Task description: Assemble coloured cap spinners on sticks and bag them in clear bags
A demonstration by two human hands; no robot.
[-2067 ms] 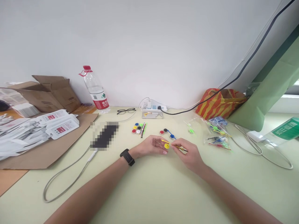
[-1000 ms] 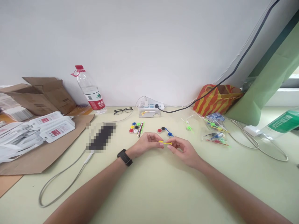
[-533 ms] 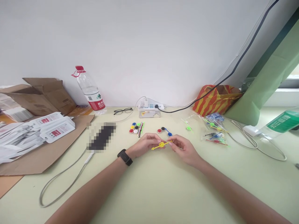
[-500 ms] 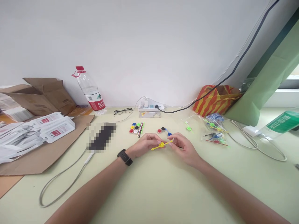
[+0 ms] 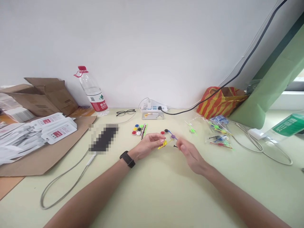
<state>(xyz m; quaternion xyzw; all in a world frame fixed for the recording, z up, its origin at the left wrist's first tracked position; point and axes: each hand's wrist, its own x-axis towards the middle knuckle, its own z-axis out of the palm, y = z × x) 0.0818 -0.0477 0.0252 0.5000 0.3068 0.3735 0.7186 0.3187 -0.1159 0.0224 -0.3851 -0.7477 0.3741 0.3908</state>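
My left hand (image 5: 148,145), with a black watch on its wrist, pinches a yellow stick with a yellow disc (image 5: 162,145) just above the table. My right hand (image 5: 190,153) is a little to the right of it and apart from the yellow piece. Its fingers are drawn together and slightly blurred, and a small dark piece (image 5: 175,146) shows at their tips. Just behind the hands lie a purple-blue disc on a blue stick (image 5: 173,136) and red and black discs (image 5: 164,131).
A cluster of coloured discs and sticks (image 5: 139,130) lies behind-left, beside a pixelated phone (image 5: 103,138) with its cable. Clear bags of parts (image 5: 219,137) are on the right. At the wall stand a water bottle (image 5: 93,91), glasses (image 5: 125,112), a power strip (image 5: 153,109) and a striped bag (image 5: 219,99). Cardboard and white packets (image 5: 42,129) lie far left.
My right hand has let go of the yellow stick's end and drawn slightly right. My left hand keeps the yellow stick and disc, now tilted more steeply.
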